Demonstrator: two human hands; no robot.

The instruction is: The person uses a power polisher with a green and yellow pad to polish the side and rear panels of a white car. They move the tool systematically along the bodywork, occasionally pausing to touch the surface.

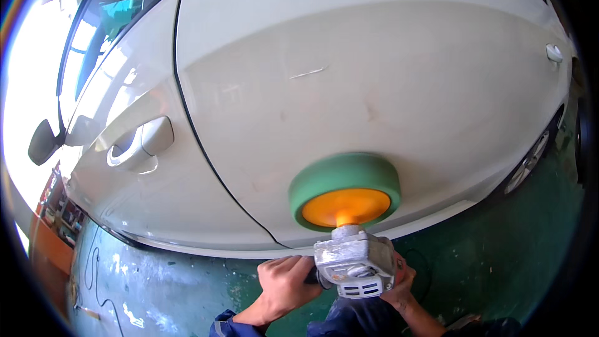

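polisher [352, 263], spindle [344, 231] pointing away, pad [343, 170] facing door [430, 81]

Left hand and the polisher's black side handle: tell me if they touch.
Touching: the head view shows the left hand wrapped around the black side handle.

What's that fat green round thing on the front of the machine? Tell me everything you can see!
That thick, round green foam-looking pad has a smooth outer rim and a shiny orange disc set in its near side. The disc joins the scuffed grey metal power tool. The pad's far side faces, and seems pressed against, the lower part of the white car door. Streaky blur on the orange suggests it's spinning.
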